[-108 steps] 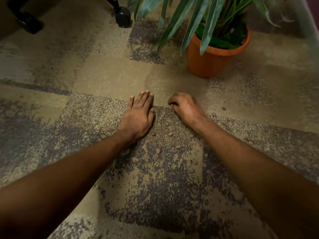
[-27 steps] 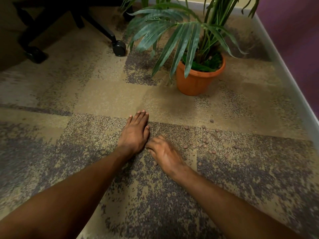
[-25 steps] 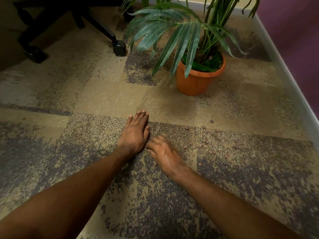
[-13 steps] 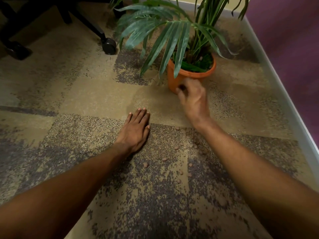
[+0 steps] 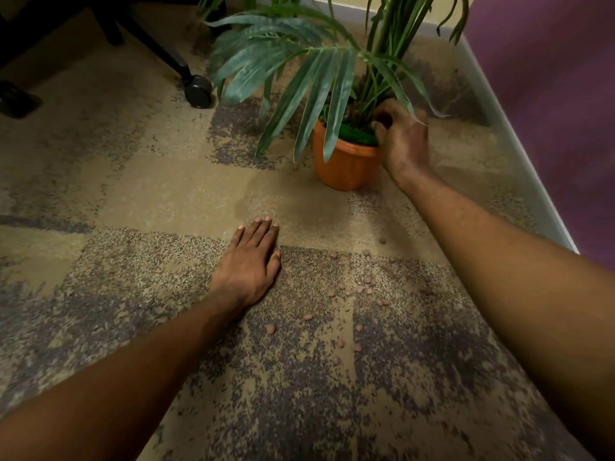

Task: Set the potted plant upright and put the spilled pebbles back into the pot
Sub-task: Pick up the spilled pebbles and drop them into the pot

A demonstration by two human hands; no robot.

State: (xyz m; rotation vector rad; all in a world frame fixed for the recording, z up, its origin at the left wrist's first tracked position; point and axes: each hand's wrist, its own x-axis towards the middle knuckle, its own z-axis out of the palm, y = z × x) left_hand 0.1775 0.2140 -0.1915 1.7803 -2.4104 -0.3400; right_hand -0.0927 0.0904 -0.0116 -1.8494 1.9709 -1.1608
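**Right hand hovering over the upright pot, pebbles lying loose on the carpet**

Head camera, looking down at the floor. An orange pot (image 5: 346, 168) is standing upright on patterned carpet (image 5: 149, 181), close to a pale baseboard (image 5: 519, 154). A plant (image 5: 312, 94) with long green leaves is spreading out of it. The right hand (image 5: 404, 141) is reaching over the pot's right rim, under the leaves. Its fingers (image 5: 382, 119) are curling inward in a loose bunch above the soil. They are blurred, so it is not possible to tell whether they are holding pebbles or are empty. The left hand (image 5: 248, 271) is lying flat on the carpet, palm down, fingers straight and together, holding nothing.

Many small reddish pebbles (image 5: 366, 289) are lying scattered on the carpet, between the left hand and the right forearm and well apart from the pot. A black chair caster (image 5: 198, 91) is sitting to the left, behind the leaves.

The uprighting step looks done, and the person appears to be returning pebbles to the pot. The next move is likely calling for the right hand to go to the scatter and gather another pinch.
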